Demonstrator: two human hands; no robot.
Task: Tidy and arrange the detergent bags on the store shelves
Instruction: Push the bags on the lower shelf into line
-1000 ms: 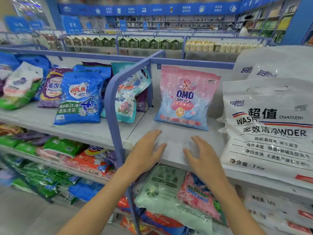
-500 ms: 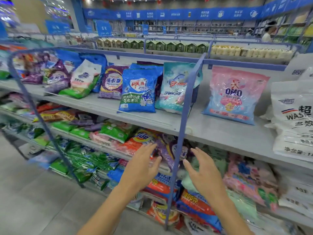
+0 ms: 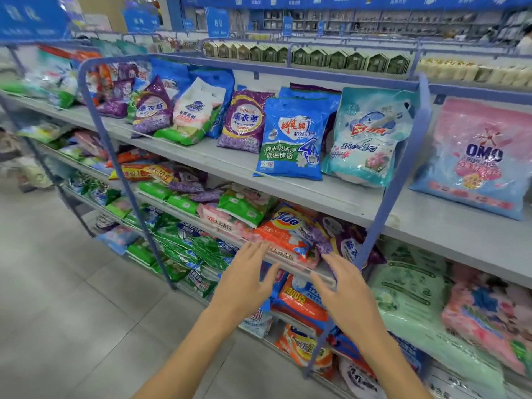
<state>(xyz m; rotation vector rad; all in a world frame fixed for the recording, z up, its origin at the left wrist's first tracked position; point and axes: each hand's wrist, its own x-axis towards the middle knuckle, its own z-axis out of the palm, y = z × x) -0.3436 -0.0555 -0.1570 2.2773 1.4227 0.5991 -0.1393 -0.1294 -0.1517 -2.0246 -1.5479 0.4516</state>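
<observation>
On the top shelf detergent bags lean upright: a pink OMO bag, a teal bag, a blue bag, a purple bag and a white-green bag. One shelf lower, an orange Tide bag and green bags lie flat in a jumble. My left hand and my right hand hover with fingers spread, holding nothing, just in front of the Tide bag's shelf.
A blue metal divider frame runs down the shelf front just right of my right hand; another frame post stands farther left. Lower shelves hold more green, orange and pale green bags. Grey tiled floor lies at left.
The view has swung left and down along the shelves. Both hands left the top shelf near the OMO bag and dropped to the second shelf, still open.
</observation>
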